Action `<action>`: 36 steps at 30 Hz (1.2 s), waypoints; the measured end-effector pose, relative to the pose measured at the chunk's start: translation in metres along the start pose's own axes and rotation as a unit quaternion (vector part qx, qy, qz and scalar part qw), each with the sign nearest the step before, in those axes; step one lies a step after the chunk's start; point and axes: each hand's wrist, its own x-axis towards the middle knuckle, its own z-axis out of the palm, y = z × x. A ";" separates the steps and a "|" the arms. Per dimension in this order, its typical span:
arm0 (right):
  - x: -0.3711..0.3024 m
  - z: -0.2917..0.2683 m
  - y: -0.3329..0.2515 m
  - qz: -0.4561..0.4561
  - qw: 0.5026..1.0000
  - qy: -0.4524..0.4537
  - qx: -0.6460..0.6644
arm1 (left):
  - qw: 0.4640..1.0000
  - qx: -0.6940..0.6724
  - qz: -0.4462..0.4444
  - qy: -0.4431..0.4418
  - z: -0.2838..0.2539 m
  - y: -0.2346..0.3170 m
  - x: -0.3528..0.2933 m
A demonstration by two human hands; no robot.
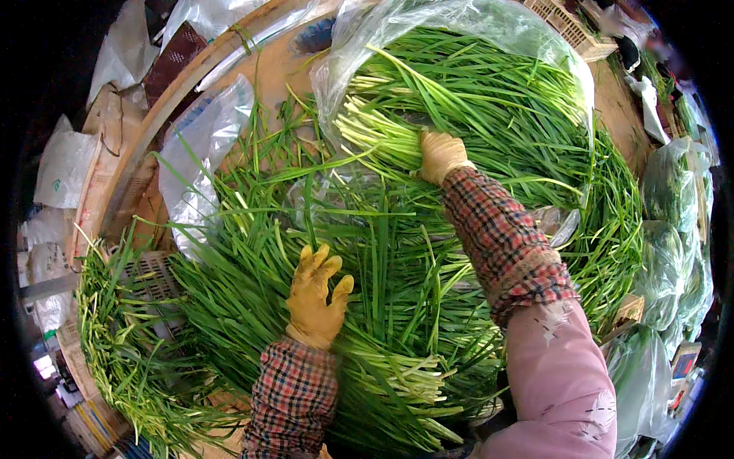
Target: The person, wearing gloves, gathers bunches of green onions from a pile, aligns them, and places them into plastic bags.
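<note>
My right hand (443, 157), in a yellowish glove, is closed round a bunch of garlic chives (382, 134) near its pale stem ends. That bunch lies at the left side of a large heap of chives (489, 84) inside an opened clear plastic bag (340, 69). Lower and to the left, my left hand (317, 298) is held over loose green leaves, its gloved fingers spread and nothing in them. Below it rest more chives (413, 379), pale ends pointing right. Checked sleeve covers reach over both my forearms.
An empty-looking plastic sheet (191, 191) lies left of the pile. Scraps of leaves (122, 352) hang over a grey crate (153, 275) at the left. Filled clear bags (665, 268) line the right side, and a beige crate (569, 27) stands at the back right.
</note>
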 end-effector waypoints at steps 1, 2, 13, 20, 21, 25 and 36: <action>-0.002 0.007 0.003 -0.014 0.999 0.025 -0.026 | 1.000 -0.004 0.007 -0.001 0.001 0.000 0.001; -0.003 0.013 0.006 -0.028 0.997 0.054 -0.050 | 1.000 0.017 0.011 0.001 0.000 0.001 0.003; -0.115 0.024 0.007 -0.067 0.981 0.062 0.171 | 0.995 -0.085 -0.024 0.039 -0.004 -0.031 0.009; -0.288 -0.033 0.010 -0.392 0.885 0.249 0.016 | 0.669 -0.625 -0.318 -0.247 -0.107 0.055 -0.016; -0.310 -0.046 0.003 -0.433 0.861 0.266 -0.018 | 0.727 -0.535 -0.347 -0.255 -0.128 0.071 -0.028; -0.378 -0.073 -0.025 -0.554 0.734 0.388 -0.067 | 0.722 -0.384 -0.281 -0.502 -0.197 0.131 -0.095; -0.414 0.070 -0.037 -0.401 0.901 0.083 0.142 | 0.796 -0.063 -0.359 -0.484 -0.156 0.076 -0.234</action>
